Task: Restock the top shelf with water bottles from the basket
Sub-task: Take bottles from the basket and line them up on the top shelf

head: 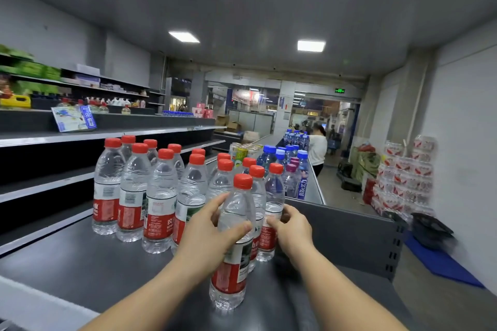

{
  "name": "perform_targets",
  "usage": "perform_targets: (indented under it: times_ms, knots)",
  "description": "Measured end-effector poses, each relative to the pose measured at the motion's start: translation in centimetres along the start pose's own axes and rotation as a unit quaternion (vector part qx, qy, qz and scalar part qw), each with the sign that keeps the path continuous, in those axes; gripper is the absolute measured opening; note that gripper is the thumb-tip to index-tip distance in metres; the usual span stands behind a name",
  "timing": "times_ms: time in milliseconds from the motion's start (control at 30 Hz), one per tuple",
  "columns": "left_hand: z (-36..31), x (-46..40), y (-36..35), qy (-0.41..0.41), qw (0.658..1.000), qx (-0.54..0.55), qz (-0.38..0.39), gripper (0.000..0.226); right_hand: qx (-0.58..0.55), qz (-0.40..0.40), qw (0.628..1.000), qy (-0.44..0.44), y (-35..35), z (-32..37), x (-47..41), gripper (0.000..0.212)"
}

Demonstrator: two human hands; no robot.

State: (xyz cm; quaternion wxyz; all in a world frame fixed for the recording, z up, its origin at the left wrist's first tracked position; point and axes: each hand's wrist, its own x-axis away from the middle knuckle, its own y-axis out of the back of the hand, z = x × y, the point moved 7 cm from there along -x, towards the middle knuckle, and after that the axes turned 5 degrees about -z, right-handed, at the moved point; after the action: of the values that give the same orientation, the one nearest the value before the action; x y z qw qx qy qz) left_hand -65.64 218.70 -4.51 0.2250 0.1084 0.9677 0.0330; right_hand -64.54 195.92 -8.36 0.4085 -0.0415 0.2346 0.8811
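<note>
Several clear water bottles [133,191] with red caps and red labels stand in rows on the dark top shelf [80,258]. My left hand [207,234] is wrapped around the nearest bottle [232,258], which stands upright on the shelf at the front of the group. My right hand [291,231] grips the label zone of another bottle [273,212] just to the right, at the end of a row. The basket does not show in this view.
Blue-capped and purple-capped bottles [293,169] and cans [240,152] stand farther along the shelf. Dark shelving [53,140] runs along the left. A person [317,148] stands down the aisle. Stacked bottle packs [406,177] line the right wall above a blue mat [441,263].
</note>
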Motion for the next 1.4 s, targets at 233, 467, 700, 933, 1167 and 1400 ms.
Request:
perform_targets:
  times_ms: [233,467,700,933,1167,1400]
  knots:
    - [-0.1,-0.3,-1.4,0.008,1.0,0.012,0.006,0.054,-0.013,0.02,1.0,-0.02,-1.2,-1.9,0.4,0.043]
    - [-0.2,-0.1,-4.0,0.0,1.0,-0.001,-0.005,0.054,0.02,0.128,0.992,-0.001,-2.0,-3.4,0.5,0.04]
    - [-0.3,-0.1,-6.9,-0.01,0.994,-0.094,-0.055,0.068,0.036,0.406,0.913,-0.001,1.7,-1.1,6.4,0.049]
    - [0.2,-0.2,-9.5,0.003,0.996,-0.083,-0.026,0.055,0.02,0.123,0.992,0.02,4.9,-1.9,3.8,0.047]
    - [2.7,-0.3,-6.4,0.022,0.99,-0.134,-0.032,0.002,0.052,-0.009,0.998,-0.033,5.1,-3.2,1.3,0.044]
    - [5.7,0.7,-2.3,0.052,0.981,-0.189,-0.008,0.008,0.041,0.009,0.996,-0.077,3.0,-4.7,0.2,0.032]
